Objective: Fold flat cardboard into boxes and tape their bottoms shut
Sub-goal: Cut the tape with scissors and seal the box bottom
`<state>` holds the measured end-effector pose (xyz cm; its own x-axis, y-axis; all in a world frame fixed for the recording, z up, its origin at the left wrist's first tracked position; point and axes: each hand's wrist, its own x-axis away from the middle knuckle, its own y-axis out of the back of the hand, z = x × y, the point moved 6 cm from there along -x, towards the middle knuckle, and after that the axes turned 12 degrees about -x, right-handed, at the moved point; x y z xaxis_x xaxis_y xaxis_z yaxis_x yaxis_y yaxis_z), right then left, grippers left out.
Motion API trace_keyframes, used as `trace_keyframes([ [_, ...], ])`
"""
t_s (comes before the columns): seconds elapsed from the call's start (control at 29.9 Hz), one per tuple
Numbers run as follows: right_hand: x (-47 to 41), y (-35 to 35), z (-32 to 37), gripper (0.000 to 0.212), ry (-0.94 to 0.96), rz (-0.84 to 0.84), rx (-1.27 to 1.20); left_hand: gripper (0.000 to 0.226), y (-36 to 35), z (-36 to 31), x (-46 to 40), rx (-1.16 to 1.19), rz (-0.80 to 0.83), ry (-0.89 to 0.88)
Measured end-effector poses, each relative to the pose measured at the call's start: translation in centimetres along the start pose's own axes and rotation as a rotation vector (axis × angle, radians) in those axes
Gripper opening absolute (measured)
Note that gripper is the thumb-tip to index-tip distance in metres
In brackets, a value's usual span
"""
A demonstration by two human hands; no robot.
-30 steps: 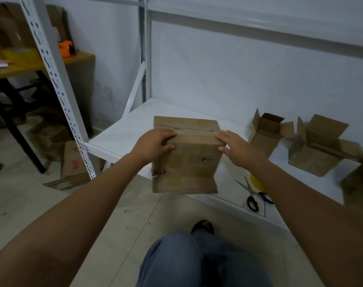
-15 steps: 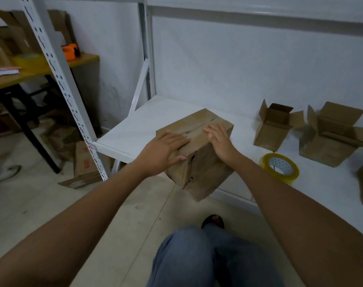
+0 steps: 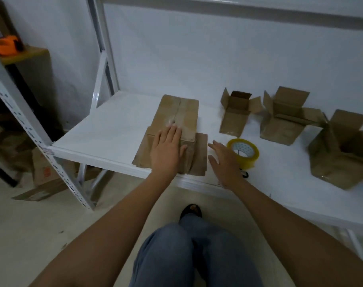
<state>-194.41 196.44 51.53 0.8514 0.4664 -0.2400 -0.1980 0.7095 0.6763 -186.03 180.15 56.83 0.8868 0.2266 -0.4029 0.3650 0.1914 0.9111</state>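
- White shelf board (image 3: 106, 129) of a metal rack serves as the work surface; perforated upright (image 3: 31, 129) at left, white wall behind.
- Cardboard box (image 3: 176, 117) lies on the shelf nr its front edge, seam up, flaps splayed toward the person.
- Left hand (image 3: 166, 150) flat on the box, fingers straight, pressing.
- Right hand (image 3: 224, 160) spread, holding nothing, just beside the yellow tape roll (image 3: 243, 152).
- 3 open boxes (image 3: 279, 119) stand further right.
- Concrete floor w/ flat cardboard (image 3: 44, 177) under the rack; orange item (image 3: 4, 46) on a side counter at left.
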Motion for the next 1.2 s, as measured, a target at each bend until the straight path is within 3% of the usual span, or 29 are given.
trace_keyframes([
  [0.17, 0.4, 4.6, -5.0, 0.05, -0.192, -0.034, 0.294, 0.052, -0.8, -2.9, -0.2, -0.07, -0.025, 0.037],
  [0.3, 0.4, 5.0, -7.2, 0.051, -0.273, 0.018, 0.365, 0.05, -1.3, -3.3, -0.8, -0.089, -0.067, 0.057],
  [0.47, -0.5, 5.2, -7.9, 0.067, -0.205, 0.01, 0.286, 0.05, -1.9, -3.7, -0.8, -0.106, -0.13, 0.067],
  [0.57, -0.9, 5.7, -7.2, 0.058, -0.072, 0.087, 0.203, 0.055, -1.4, -3.7, -1.0, -0.061, -0.059, 0.075],
  [0.64, -0.6, 6.8, -5.5, 0.049, 0.06, 0.039, 0.203, 0.061, -0.7, -3.6, -1.4, -0.023, 0.037, 0.084],
  [0.77, 1.4, 9.7, -1.7, 0.043, -0.033, -0.108, -0.037, 0.05, 3.0, -4.2, -1.8, 0.138, 0.004, 0.043],
  [0.9, 5.8, 9.3, 2.4, 0.047, -0.222, -0.05, -0.503, 0.036, 4.9, -6.5, 0.3, 0.621, 0.057, -0.093],
  [1.0, 9.7, 7.8, 5.0, 0.049, -0.181, 0.038, -0.517, 0.038, 6.4, -5.7, 2.7, 0.943, 0.132, -0.013],
  [1.07, 11.3, 7.1, 6.7, 0.05, -0.141, 0.081, -0.449, 0.04, 7.1, -5.3, 4.7, 1.092, 0.375, -0.029],
  [1.14, 12.3, 6.6, 7.9, 0.051, -0.13, 0.118, -0.421, 0.04, 7.9, -5.2, 6.5, 1.091, 0.588, -0.149],
  [1.2, 13.2, 6.3, 9.4, 0.05, -0.107, 0.143, -0.407, 0.029, 8.5, -4.1, 7.4, 1.125, 0.584, -0.177],
])
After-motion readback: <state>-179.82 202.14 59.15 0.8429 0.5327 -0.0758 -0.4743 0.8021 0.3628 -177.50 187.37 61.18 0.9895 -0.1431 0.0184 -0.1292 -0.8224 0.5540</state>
